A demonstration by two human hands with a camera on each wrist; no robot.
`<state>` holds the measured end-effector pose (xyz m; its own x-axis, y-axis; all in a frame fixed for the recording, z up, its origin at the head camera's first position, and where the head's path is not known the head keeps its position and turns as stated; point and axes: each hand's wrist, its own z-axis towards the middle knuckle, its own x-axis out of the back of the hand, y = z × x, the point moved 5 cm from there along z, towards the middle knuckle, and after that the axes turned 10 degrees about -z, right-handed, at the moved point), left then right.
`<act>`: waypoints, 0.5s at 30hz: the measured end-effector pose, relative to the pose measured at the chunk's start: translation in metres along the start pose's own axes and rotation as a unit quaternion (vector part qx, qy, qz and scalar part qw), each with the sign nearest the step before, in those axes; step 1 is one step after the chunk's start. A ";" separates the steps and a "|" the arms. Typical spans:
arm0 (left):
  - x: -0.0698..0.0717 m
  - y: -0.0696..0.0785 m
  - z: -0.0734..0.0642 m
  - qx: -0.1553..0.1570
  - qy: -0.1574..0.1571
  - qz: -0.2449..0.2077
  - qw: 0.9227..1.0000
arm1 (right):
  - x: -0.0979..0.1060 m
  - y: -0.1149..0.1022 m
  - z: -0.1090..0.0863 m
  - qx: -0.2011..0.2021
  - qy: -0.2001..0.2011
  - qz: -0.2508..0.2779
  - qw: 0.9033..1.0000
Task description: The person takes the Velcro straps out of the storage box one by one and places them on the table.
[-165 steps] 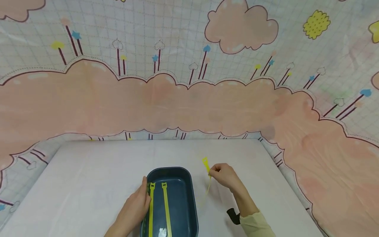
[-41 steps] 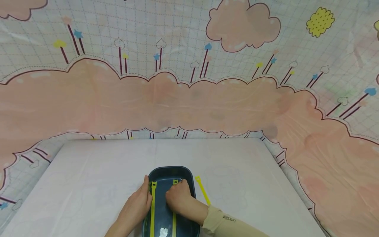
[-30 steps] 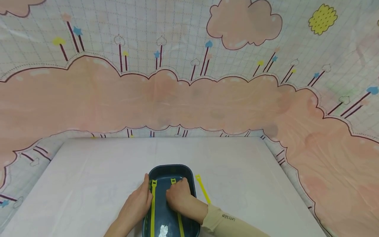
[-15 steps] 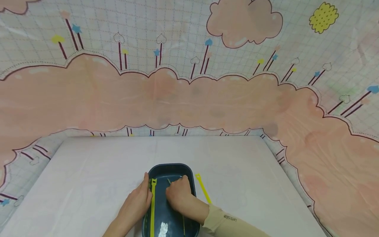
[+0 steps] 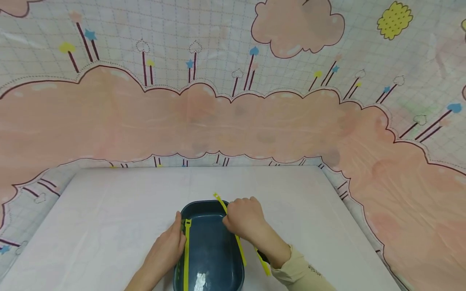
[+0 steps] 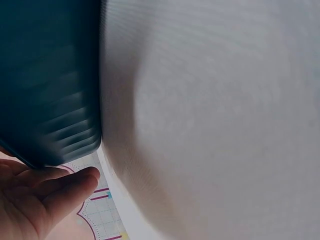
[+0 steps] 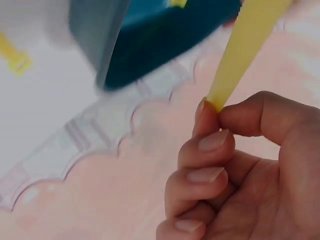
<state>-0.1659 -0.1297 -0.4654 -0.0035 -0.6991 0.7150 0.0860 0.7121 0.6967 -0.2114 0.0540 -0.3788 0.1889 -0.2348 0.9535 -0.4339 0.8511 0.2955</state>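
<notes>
A dark blue tray (image 5: 212, 258) stands on the white table. My left hand (image 5: 164, 250) grips its left side, thumb at the rim, fingers along the outer wall. Inside the tray, along that side, lies a yellow cable strap (image 5: 187, 254) with a slotted head. Over the right rim, my right hand (image 5: 247, 220) pinches a second yellow strap (image 5: 239, 248) between thumb and index finger; its head points up and away. The right wrist view shows this held strap (image 7: 245, 50) up close. Another yellow strap (image 5: 265, 267) lies on the table right of the tray, partly behind my right forearm.
White cloth covers the table (image 5: 120, 210). A patterned curtain (image 5: 145, 129) with clouds hangs behind it and along the sides. Something black (image 5: 262, 256) shows under my right wrist.
My right hand lifts the second strap out of the tray, up and right over the rim. The strap it held at first now lies on the table. The left hand stays put.
</notes>
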 end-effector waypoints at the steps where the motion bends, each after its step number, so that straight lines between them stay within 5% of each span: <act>1: 0.000 0.000 0.000 -0.001 -0.001 -0.001 1.000 | 0.002 0.009 -0.001 -0.007 0.005 0.018 1.000; 5: 0.000 0.000 0.000 -0.004 -0.001 -0.001 1.000 | 0.000 0.046 -0.007 -0.036 0.005 0.083 0.996; 15: 0.000 -0.001 0.000 -0.005 0.001 0.002 1.000 | -0.055 0.096 -0.021 -0.080 -0.129 0.187 0.970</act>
<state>-0.1662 -0.1299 -0.4659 -0.0014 -0.6963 0.7178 0.0964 0.7144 0.6931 -0.2447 0.1583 -0.4039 -0.1923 0.0126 0.9813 -0.2830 0.9567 -0.0677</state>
